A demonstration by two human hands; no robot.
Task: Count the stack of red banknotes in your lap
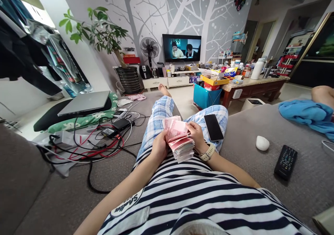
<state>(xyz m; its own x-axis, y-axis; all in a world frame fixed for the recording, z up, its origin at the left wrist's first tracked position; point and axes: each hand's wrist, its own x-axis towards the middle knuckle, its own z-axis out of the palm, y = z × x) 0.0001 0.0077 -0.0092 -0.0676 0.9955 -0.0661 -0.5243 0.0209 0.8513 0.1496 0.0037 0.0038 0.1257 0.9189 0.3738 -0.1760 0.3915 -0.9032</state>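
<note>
A thick stack of pinkish-red banknotes [181,145] is held over my lap, fanned at its near end. My left hand [160,146] grips the stack's left side, thumb on top. On the other side my right hand [196,134] pinches the notes near their upper right edge; a pale watch [207,153] is on that wrist. One or more notes stick up at the far end, between the two hands. A dark-screened smartphone [214,127] lies on my right thigh, just beyond the right hand and apart from it.
Left on the sofa lie tangled cables [91,151] and a closed laptop [85,102] on a cushion. To the right are a white mouse [262,143], a remote control [286,162] and a blue cloth [305,113] beside another person's bare limb. A cluttered wooden table [276,80] stands ahead.
</note>
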